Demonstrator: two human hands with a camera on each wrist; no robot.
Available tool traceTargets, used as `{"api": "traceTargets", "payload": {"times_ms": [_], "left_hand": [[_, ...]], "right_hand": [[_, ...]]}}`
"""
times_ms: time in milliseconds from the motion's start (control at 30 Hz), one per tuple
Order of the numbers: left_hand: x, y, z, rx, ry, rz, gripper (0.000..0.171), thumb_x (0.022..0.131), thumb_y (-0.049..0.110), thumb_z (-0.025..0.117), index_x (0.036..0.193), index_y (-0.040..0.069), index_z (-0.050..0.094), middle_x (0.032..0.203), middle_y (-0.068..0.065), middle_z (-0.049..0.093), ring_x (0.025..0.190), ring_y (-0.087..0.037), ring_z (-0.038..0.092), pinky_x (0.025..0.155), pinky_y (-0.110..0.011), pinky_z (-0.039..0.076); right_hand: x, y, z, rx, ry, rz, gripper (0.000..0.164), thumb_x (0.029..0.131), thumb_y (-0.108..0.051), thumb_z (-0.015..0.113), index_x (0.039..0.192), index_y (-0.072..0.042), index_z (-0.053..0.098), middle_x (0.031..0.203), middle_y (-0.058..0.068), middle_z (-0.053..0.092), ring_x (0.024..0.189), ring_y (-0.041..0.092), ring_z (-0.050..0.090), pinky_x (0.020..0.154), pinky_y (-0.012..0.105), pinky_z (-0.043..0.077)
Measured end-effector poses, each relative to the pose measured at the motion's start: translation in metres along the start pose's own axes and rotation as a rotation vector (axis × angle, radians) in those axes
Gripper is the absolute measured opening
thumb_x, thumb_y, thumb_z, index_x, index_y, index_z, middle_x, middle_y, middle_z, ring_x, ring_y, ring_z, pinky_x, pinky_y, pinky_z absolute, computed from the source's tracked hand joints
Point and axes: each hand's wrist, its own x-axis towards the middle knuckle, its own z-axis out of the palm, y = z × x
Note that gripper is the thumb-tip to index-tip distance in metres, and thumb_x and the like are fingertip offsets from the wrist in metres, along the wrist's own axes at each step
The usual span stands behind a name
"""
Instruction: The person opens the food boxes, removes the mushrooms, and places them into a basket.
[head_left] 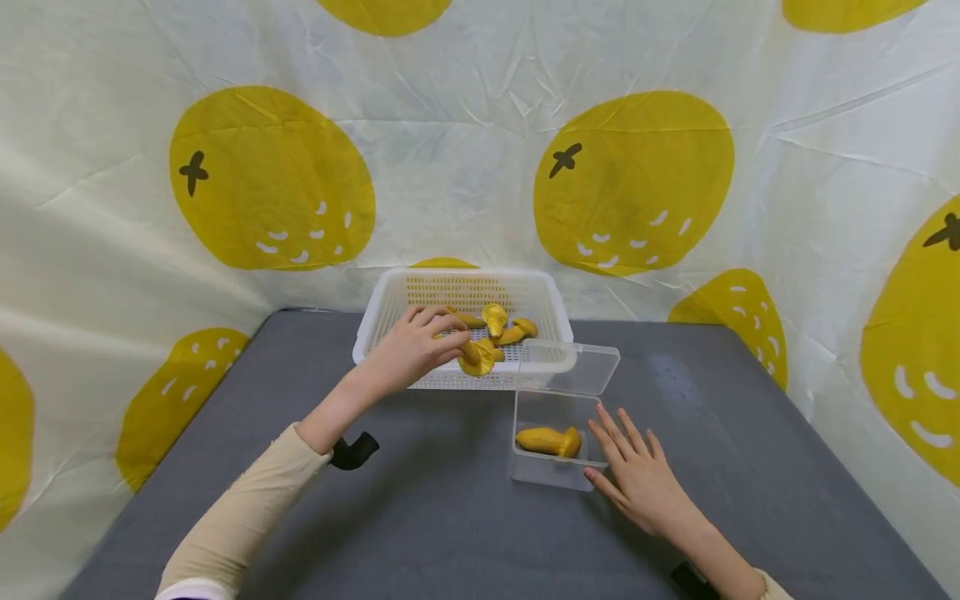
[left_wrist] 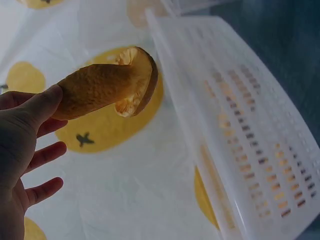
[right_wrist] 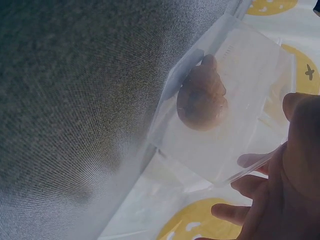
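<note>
My left hand (head_left: pixel 411 350) pinches a yellow-brown mushroom (head_left: pixel 477 358) by its stem, above the front rim of the white basket (head_left: pixel 363 337). In the left wrist view the mushroom's cap (left_wrist: pixel 141 82) points away from the fingers, towards the basket wall (left_wrist: pixel 200 100). Several more mushrooms (head_left: pixel 513 333) lie in the basket. Another mushroom (head_left: pixel 547 442) rests on its side in a clear plastic box (head_left: pixel 551 477). My right hand (head_left: pixel 641 487) is at the right side of this box, fingers spread and mostly straight, touching its rim.
The box's clear lid (head_left: pixel 598 371) stands opened back, overlapping the basket's front right corner in the head view. A dark grey cloth (head_left: pixel 420 517) covers the table. Behind and beside it hangs a white curtain (head_left: pixel 457 167) with yellow fruit prints.
</note>
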Motion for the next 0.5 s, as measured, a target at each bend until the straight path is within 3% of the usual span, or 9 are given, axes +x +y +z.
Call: {"api": "traceTargets", "payload": {"times_ms": [200,333,500], "left_hand": [[-0.002,-0.034,0.01,0.019,-0.042,-0.062,0.022,0.078,0.023,0.068,0.099,0.018,0.062,0.101,-0.002,0.061,0.097,-0.023,0.052,0.079,-0.039,0.041],[0.002,-0.057,0.014,0.046,-0.073,-0.105,0.023,0.079,0.023,0.066,0.101,0.016,0.061,0.102,-0.004,0.061,0.098,-0.024,0.052,0.08,-0.04,0.041],[0.011,-0.082,0.019,0.01,-0.08,-0.161,0.019,0.08,0.02,0.065,0.098,0.014,0.061,0.101,-0.006,0.06,0.097,-0.026,0.05,0.08,-0.043,0.04]], "right_hand": [[-0.001,-0.001,0.0,0.005,-0.001,0.009,0.064,0.086,-0.043,0.052,0.139,-0.014,0.031,0.15,0.007,0.018,0.136,0.034,0.018,0.098,0.063,0.017],[-0.001,-0.001,0.001,0.002,-0.004,0.012,0.064,0.086,-0.043,0.051,0.14,-0.014,0.03,0.15,0.007,0.017,0.136,0.033,0.017,0.098,0.062,0.018],[-0.001,-0.001,0.001,0.006,-0.005,0.013,0.065,0.087,-0.045,0.049,0.14,-0.014,0.029,0.15,0.007,0.017,0.137,0.032,0.016,0.099,0.062,0.019]]}}
